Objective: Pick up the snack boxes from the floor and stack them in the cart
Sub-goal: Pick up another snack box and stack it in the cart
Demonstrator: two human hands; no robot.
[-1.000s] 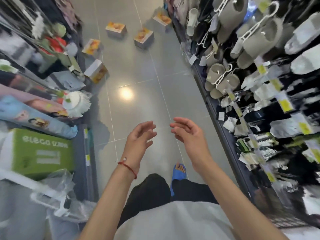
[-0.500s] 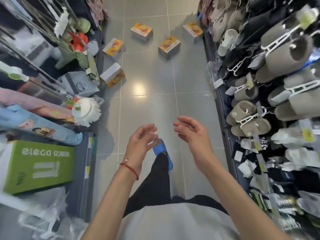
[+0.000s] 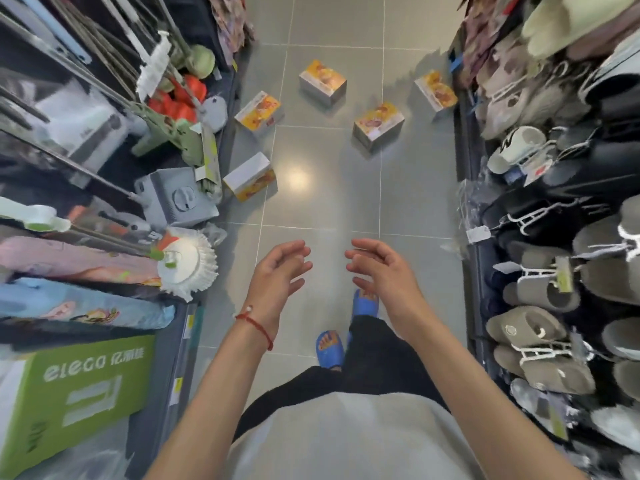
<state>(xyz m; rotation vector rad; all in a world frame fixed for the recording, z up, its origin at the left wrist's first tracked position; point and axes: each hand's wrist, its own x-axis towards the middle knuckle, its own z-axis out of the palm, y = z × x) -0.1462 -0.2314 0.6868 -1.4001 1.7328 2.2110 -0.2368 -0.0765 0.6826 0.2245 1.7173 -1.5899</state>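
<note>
Aisle inventory, near to far, 12 o'clock taken as straight up the aisle.

- Blue slippers point(image 3: 330, 346): on the feet, at 6 o'clock below the hands.
- Left hand point(image 3: 280, 271): empty, raised over the floor tiles point(image 3: 322, 206), fingers apart and loosely curled, palm turned inward; red string bracelet point(image 3: 254, 325) at the wrist.
- Right hand point(image 3: 381, 271): empty, level with the left and just beside it, fingers likewise relaxed and spread; touching nothing.
- Mop head point(image 3: 187, 263): white, at 9 o'clock of the left hand, jutting from the left shelving.
- Green carton point(image 3: 76, 386): at 8 o'clock, low on the left shelf.
- Grey mop bucket point(image 3: 176, 199): at 10 o'clock, floor edge.
- Nearest snack box point(image 3: 250, 176): on the floor at 11 o'clock of the left hand, against the left shelving, tipped onto a side, long axis roughly 2-to-8 o'clock. Left hand nearer; judged the likely first pick, with a forward step and stoop needed.
- Second snack box point(image 3: 259, 110): farther at 11 o'clock.
- Third snack box point(image 3: 378, 128): at 12 o'clock of the right hand, mid-aisle.
- Fourth snack box point(image 3: 322, 81): farthest, at 12 o'clock.
- Fifth snack box point(image 3: 435, 91): at 1 o'clock, by the slipper rack point(image 3: 540, 344).
- Cart: not in view.
</note>
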